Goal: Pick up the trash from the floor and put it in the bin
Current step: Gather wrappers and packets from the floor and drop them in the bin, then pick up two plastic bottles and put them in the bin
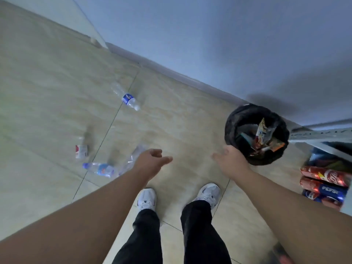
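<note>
Several empty plastic bottles lie on the tiled floor at the left: a blue-labelled bottle (127, 98) farthest off, a small bottle with a red and white label (81, 150), a blue-capped bottle (100, 169) and a clear crushed bottle (133, 159) partly hidden behind my left wrist. The round bin (231, 128), lined with a black bag, stands by the wall at the right and holds wrappers. My left hand (151, 161) hangs open above the floor beside the crushed bottle. Just left of the bin's near rim, my right hand (231, 161) is open and holds nothing.
A pale wall (228, 44) runs diagonally behind the bin. A metal shelf frame (322, 133) juts in at the right, with packs of cola cans (325, 185) stacked under it. My two feet in white trainers (208, 193) stand on the tiles.
</note>
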The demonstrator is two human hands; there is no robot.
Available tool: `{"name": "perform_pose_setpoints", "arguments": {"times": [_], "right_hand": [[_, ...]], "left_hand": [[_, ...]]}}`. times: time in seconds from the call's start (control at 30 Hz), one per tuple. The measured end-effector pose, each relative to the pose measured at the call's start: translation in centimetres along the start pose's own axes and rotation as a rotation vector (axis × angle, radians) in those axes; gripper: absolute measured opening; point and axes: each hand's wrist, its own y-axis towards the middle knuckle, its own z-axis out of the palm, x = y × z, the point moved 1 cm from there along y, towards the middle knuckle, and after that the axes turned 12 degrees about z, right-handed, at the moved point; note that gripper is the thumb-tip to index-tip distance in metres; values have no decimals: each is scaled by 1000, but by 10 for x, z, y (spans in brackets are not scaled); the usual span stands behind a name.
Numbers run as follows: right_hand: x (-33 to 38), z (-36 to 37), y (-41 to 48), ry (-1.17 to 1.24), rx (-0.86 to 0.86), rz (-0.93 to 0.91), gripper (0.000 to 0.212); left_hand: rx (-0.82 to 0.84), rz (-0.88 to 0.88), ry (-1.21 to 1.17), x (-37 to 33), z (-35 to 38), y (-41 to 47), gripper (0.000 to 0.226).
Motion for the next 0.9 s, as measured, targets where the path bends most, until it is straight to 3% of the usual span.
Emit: {"name": "perform_pose_setpoints", "arguments": {"times": [0.1, 0.2, 0.43, 0.63, 0.9], "right_hand": [[43, 63, -31, -142, 85, -55, 62], [74, 128, -62, -159, 165, -114, 82], [116, 259, -124, -293, 224, -126, 90], [138, 326, -143, -335, 221, -77, 96], [123, 371, -100, -461, 204, 15, 98]], "left_hand": [[-83, -68, -44, 59, -67, -24, 63], [-141, -125, -85, 124, -125, -45, 61], [-198, -230, -208, 247, -225, -86, 63], [-253, -227, -252, 305, -281, -89, 64], [-153, -153, -152, 334, -287, -15, 70]]}}
